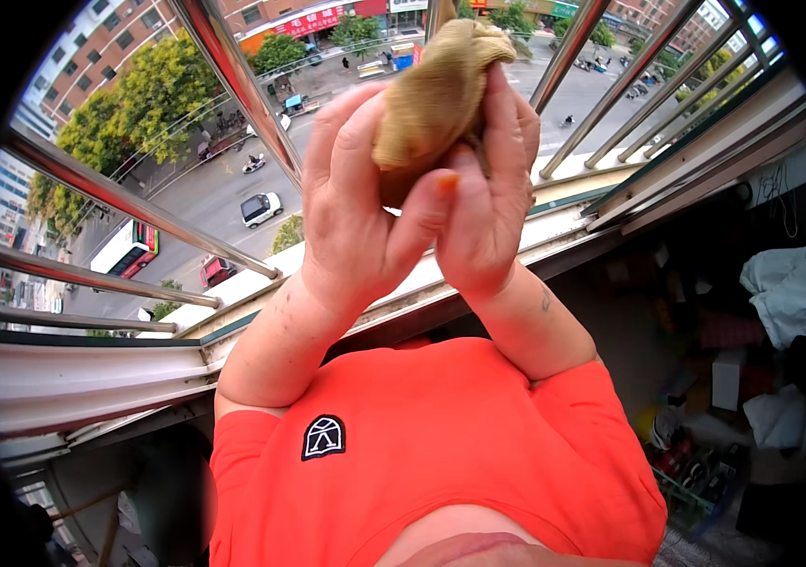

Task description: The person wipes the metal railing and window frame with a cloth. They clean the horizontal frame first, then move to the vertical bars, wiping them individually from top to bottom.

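Left hand [355, 194] and right hand [490, 203] grip a bunched tan cloth [431, 94] between them; firm, even pressure should stop it slipping through the steel railing [240, 85] beyond.

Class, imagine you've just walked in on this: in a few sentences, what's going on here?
A person in a red shirt holds a bunched tan cloth up between two bare hands. The left hand grips it from one side, the right hand from the other. Beyond the hands are metal bars, and a street with traffic shows below. The cloth is slightly blurred.
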`<state>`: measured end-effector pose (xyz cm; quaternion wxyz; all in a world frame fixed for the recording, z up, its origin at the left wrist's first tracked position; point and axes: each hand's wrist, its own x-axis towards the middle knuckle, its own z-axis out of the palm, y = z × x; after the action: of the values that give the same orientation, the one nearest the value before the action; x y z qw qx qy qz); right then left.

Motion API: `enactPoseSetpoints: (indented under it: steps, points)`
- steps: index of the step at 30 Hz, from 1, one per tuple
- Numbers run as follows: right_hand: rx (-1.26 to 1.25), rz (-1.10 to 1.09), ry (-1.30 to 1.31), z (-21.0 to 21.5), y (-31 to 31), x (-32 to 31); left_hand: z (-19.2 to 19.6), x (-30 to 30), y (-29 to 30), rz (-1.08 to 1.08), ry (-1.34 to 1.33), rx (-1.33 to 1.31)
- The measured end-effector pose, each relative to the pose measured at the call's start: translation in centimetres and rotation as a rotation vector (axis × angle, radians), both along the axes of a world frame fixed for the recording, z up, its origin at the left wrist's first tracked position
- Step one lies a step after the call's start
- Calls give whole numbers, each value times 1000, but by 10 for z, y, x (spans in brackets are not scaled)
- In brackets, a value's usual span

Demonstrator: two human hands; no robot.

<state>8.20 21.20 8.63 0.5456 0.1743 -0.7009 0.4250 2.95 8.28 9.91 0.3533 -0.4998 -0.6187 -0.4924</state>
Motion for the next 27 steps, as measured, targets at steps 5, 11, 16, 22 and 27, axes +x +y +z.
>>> enactPoseSetpoints:
  steps: [5, 11, 16, 22, 27]
  points:
    - [15, 412, -55, 5, -5, 0, -14, 29, -11, -463, -656, 279]
    - [52, 108, 201, -26, 24, -27, 21, 32, -31, -47, -426, 616]
    - [-104, 121, -9, -49, 27, -56, 56, 11, -62, 668, 74, 600]
    - [-442, 742, -499, -75, 37, -80, -11, -25, -20, 962, 258, 69]
    - [-462, 804, -594, -75, 40, -79, -28, -29, -4, 604, -22, 224]
